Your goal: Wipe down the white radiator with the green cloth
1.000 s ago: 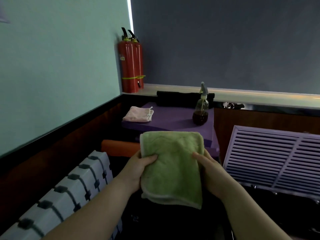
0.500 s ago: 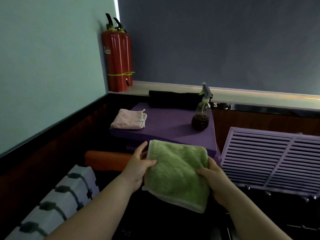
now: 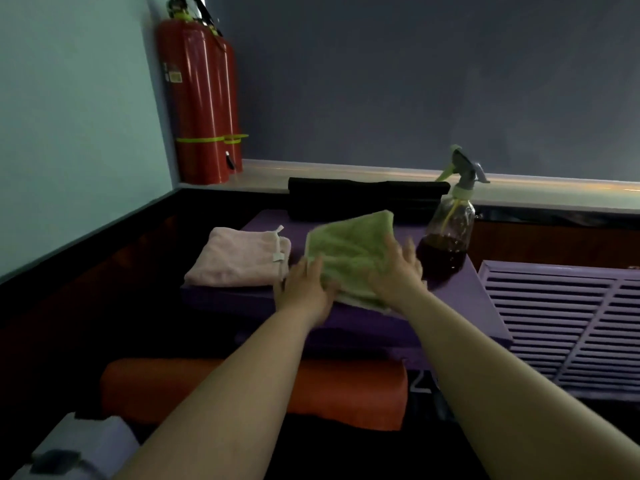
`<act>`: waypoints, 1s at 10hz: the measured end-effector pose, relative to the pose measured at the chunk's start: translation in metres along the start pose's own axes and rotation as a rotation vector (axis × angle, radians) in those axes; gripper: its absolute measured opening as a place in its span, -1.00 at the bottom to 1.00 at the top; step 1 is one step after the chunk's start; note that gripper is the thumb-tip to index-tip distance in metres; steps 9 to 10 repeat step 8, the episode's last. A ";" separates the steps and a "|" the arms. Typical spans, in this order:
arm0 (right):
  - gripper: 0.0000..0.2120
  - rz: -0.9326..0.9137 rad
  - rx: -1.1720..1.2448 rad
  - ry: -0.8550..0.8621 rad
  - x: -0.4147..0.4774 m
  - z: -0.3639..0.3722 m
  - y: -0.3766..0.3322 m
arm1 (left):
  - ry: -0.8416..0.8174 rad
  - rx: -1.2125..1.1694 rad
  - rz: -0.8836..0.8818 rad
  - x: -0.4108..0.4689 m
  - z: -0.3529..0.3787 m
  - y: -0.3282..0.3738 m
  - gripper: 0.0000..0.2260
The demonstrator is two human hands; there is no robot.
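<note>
The green cloth [image 3: 349, 254] lies folded on the purple board [image 3: 460, 292], between a pink cloth and a spray bottle. My left hand [image 3: 304, 292] touches the cloth's near left edge with its fingers loosely straight. My right hand [image 3: 398, 271] rests on the cloth's right side with its fingers spread. Only a corner of the white radiator [image 3: 86, 438] shows, at the bottom left, below my left forearm and well apart from the cloth.
A folded pink cloth [image 3: 242, 258] lies left of the green one. A spray bottle [image 3: 450, 233] with dark liquid stands right of it. Two red fire extinguishers [image 3: 197, 98] fill the corner. An orange roll [image 3: 346, 393] lies below the board, and a slatted grille [image 3: 561, 323] leans at the right.
Both hands carried the green cloth forward from in front of me and laid it on the purple board. The view moved closer, and most of the radiator dropped out of sight.
</note>
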State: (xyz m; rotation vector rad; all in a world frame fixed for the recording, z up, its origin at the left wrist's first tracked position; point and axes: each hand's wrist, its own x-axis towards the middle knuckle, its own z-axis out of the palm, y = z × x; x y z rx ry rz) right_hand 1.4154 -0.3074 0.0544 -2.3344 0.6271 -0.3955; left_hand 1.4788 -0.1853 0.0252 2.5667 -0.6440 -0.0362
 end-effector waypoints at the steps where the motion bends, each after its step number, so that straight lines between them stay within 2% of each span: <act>1: -0.41 -0.041 -0.311 -0.134 0.002 0.022 0.028 | -0.118 0.131 0.027 0.001 0.026 -0.006 -0.48; 4: -0.47 -0.068 -0.450 -0.172 0.003 0.023 0.045 | -0.110 0.318 0.020 0.001 0.033 -0.008 -0.47; 6: -0.40 -0.186 -0.435 -0.138 -0.038 -0.003 0.049 | -0.054 0.287 -0.045 -0.008 0.021 0.008 -0.49; 8: -0.58 -0.203 -0.348 0.001 -0.100 -0.074 0.074 | 0.088 0.258 -0.042 -0.067 0.005 0.049 -0.56; 10: -0.58 -0.203 -0.348 0.001 -0.100 -0.074 0.074 | 0.088 0.258 -0.042 -0.067 0.005 0.049 -0.56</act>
